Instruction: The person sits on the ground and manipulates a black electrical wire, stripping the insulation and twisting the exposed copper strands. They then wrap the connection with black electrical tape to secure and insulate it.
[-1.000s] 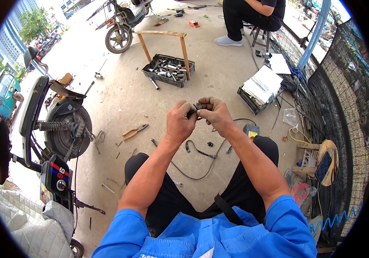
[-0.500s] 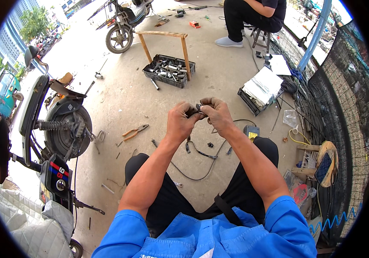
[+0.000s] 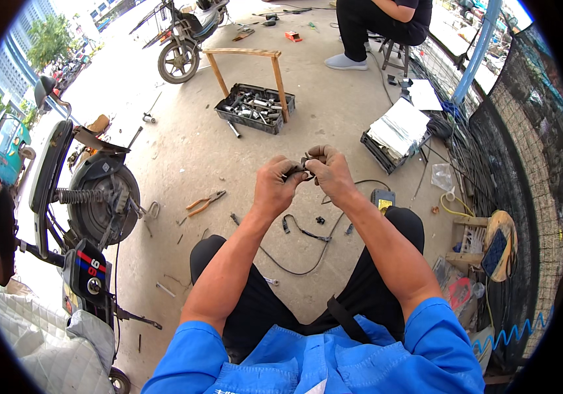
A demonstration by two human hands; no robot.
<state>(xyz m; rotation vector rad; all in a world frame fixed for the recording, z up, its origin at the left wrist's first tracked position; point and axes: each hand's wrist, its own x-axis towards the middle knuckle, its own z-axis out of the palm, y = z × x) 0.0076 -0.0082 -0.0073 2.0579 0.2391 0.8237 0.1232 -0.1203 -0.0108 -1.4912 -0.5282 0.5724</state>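
Observation:
My left hand (image 3: 278,180) and my right hand (image 3: 327,171) meet above my knees, fingers curled round a small dark part (image 3: 300,170) whose shape is mostly hidden. Below them on the concrete lie a black cable with connectors (image 3: 309,232), a tiny black piece (image 3: 319,219) and a grey-yellow box-shaped object (image 3: 382,200) beside my right knee. Orange-handled pliers (image 3: 204,203) lie to the left of my hands.
An electric scooter (image 3: 97,197) stands close on the left, another (image 3: 180,49) farther back. A black crate of metal parts (image 3: 242,118), a crate topped with white sheets (image 3: 392,128), a seated person (image 3: 383,26), wooden pieces (image 3: 465,257) and mesh fencing (image 3: 524,157) surround me.
My fingers have shifted slightly on the dark part, my right hand's upper fingers rising a little. The camera view has moved slightly; the rest looks the same.

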